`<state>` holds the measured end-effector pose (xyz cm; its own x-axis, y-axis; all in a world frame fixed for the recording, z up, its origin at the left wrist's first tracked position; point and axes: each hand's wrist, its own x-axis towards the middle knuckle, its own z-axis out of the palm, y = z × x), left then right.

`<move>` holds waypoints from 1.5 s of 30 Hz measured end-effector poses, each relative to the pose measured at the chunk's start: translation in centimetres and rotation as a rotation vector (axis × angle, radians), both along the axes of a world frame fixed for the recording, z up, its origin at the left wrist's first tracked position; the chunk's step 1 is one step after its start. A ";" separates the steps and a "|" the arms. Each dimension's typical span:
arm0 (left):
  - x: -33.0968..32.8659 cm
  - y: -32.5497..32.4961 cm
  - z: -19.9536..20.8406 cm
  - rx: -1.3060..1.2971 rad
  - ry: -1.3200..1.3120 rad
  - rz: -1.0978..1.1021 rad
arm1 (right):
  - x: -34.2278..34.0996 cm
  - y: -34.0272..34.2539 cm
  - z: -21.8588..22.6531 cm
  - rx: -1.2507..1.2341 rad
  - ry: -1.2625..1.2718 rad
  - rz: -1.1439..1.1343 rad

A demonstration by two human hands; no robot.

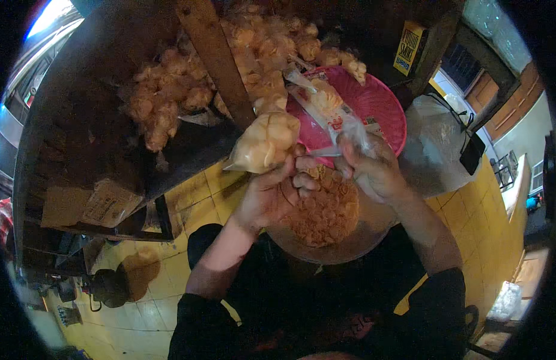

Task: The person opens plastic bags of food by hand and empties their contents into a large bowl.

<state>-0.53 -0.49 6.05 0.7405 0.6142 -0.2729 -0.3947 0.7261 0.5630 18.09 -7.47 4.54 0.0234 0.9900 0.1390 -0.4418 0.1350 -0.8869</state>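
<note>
A clear plastic bag full of pale round crackers [265, 143] bulges above my left hand [271, 195], whose fingers are closed round its gathered neck. My right hand [379, 171] pinches the bag's stretched clear plastic end, so a thin twisted strip runs between both hands. Under them a wide basin [374, 231] holds a heap of loose orange-brown crackers [323, 216]. Just beyond my right hand stands a pink plastic basket [387, 108], with flat printed plastic bags [329, 108] lying in it.
Many filled cracker bags [164, 105] are piled on the dark wooden table, split by a wooden post [215, 57]. A yellow box [410, 48] stands at the back right. A large clear plastic sack [434, 144] is right of the basket; a cardboard box [92, 204] sits left.
</note>
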 end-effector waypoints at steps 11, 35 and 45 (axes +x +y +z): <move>-0.4 2.3 -5.6 0.779 0.134 -0.561 | -0.5 0.0 0.3 0.653 -1.319 -0.260; 1.3 -0.1 -5.3 1.248 0.530 0.142 | 0.0 0.9 -3.2 0.351 -0.925 -0.277; 0.8 0.4 -4.3 1.928 0.668 0.350 | 0.5 0.3 -2.0 0.078 -0.978 -0.071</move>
